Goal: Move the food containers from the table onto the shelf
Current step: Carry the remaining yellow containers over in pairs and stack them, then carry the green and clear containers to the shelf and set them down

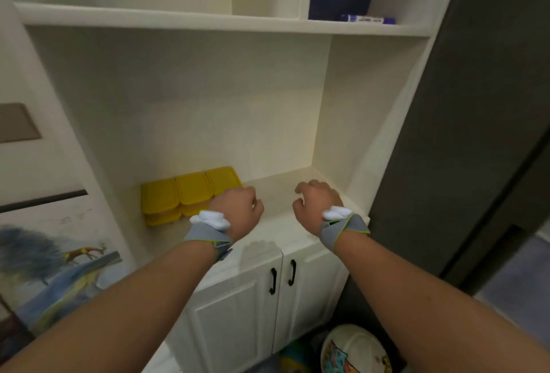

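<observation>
Where the yellow food containers (190,194) sit, at the back left of the open shelf (276,194), they form a tight row of three side by side, with more of the same stacked beneath; how many lie under the top row is hard to make out. Just right of them and overlapping their right end is the left hand (236,209), its fingers curled loosely inward and holding nothing; whether its knuckles touch the nearest container cannot be told, since the hand hides that edge. Apart from it, further right above bare shelf, hangs the right hand (317,203), half open with bent fingers, also empty. Both wrists wear grey straps (345,228) with white pads on top. Below the hands are two white cabinet doors (238,307) with black handles (273,281). Above the right hand, on a higher shelf, lies a purple-and-white object (369,19) too blurred to read. Near the bottom edge, a round white item (354,349) is cut off.
</observation>
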